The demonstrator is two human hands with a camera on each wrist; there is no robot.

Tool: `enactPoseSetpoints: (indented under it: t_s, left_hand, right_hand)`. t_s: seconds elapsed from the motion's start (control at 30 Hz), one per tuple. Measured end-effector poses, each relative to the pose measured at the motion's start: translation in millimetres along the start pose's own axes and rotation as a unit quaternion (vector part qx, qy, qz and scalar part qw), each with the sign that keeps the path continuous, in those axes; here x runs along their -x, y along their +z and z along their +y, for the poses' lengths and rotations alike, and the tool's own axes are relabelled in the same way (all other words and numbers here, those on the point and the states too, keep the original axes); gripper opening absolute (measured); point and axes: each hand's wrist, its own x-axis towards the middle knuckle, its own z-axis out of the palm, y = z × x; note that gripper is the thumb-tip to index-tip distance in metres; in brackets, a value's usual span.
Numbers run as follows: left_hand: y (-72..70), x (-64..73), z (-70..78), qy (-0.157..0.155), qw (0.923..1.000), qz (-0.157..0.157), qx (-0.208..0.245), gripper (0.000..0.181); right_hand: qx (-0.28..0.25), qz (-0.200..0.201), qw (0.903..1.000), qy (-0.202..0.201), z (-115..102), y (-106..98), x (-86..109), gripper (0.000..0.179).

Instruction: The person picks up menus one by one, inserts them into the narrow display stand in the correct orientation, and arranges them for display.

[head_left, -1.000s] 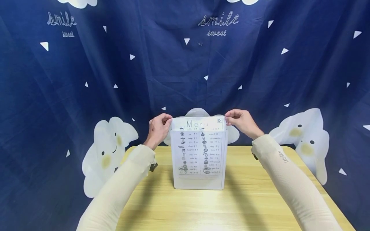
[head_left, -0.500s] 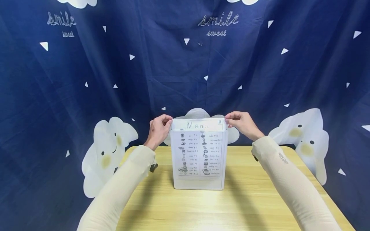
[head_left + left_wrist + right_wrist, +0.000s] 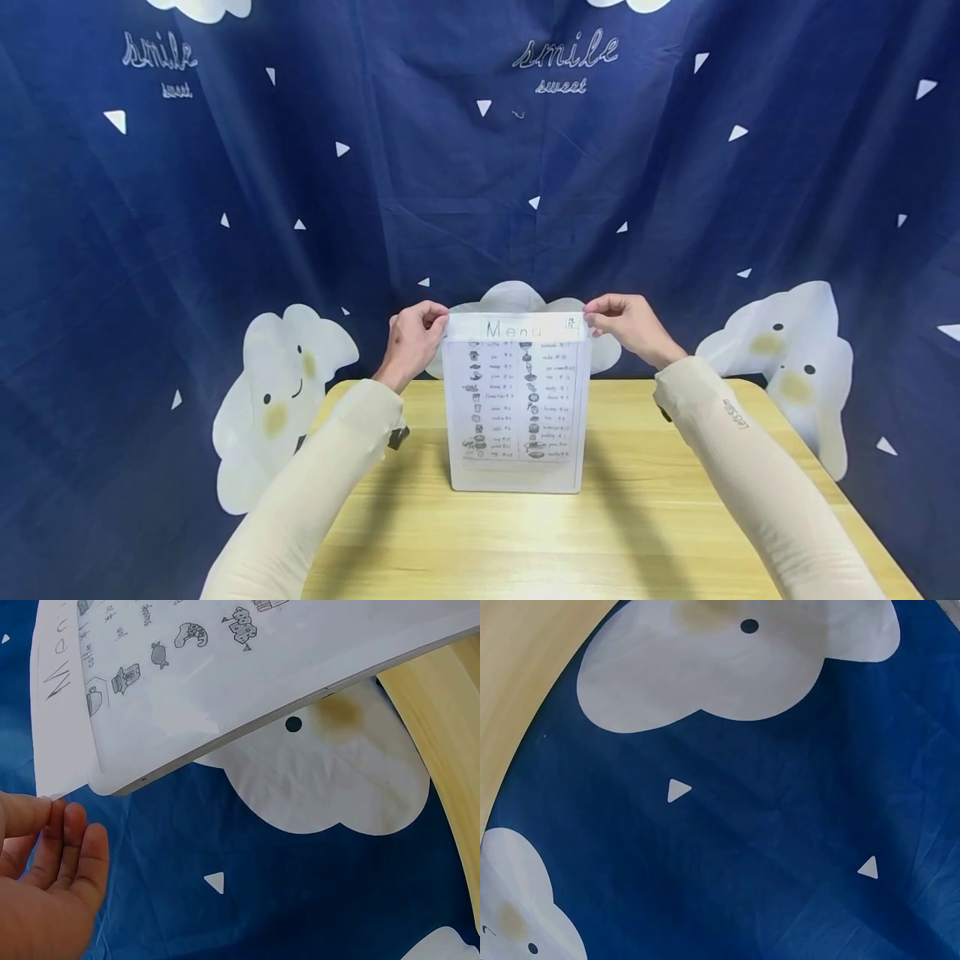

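Observation:
A paper menu sheet, headed "Menu" with rows of small drawings and prices, sits mostly inside a clear upright sign holder on the table. Its top strip stands out above the holder's top edge. My left hand pinches the sheet's top left corner between thumb and fingers. In the left wrist view, the left hand grips that corner just off the holder's rounded corner. At the top right corner, my right hand pinches the paper. The right wrist view shows neither the hand nor the sheet.
The light wooden table lies under the holder, with arm shadows on both sides. Behind it hangs a dark blue curtain with white clouds, triangles and "smile" lettering.
The menu sheet has slid down a little into the sign holder, so less of it shows above the top edge. Both hands have lowered slightly with it; the holder has stayed put.

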Motion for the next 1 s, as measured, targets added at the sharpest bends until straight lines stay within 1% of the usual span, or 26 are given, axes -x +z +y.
enactPoseSetpoints:
  t_s: [0.13, 0.2, 0.4, 0.6, 0.83, 1.0]
  left_hand:
    - [-0.7, 0.2, -1.9, 0.007, 1.0000, -0.004, -0.004, 0.011]
    - [-1.2, 0.2, -3.1, 0.009, 0.9999, -0.008, -0.005, 0.011]
    - [-1.7, 0.3, -5.3, 0.019, 0.9996, -0.014, -0.012, 0.011]
    - [-1.4, 0.5, -7.4, 0.011, 0.9995, -0.026, -0.015, 0.010]
    - [-1.3, 0.4, -8.0, 0.014, 0.9994, -0.025, -0.017, 0.010]
    - [-2.1, 2.3, -8.8, 0.008, 0.9991, -0.037, -0.020, 0.012]
  right_hand:
    - [0.002, -0.004, 1.0000, -0.001, 0.5, 1.5, 0.5, 0.020]
    - [0.001, -0.002, 1.0000, -0.004, 11.0, 2.2, -3.8, 0.020]
    - [0.002, 0.002, 0.9999, -0.013, 17.0, 4.2, -5.2, 0.016]
    - [0.009, 0.004, 0.9999, -0.011, 19.2, 5.1, -5.0, 0.016]
    - [0.017, -0.002, 0.9998, -0.007, 20.3, 4.6, -3.3, 0.016]
    - [0.022, -0.006, 0.9997, -0.004, 22.6, 5.2, -1.8, 0.016]
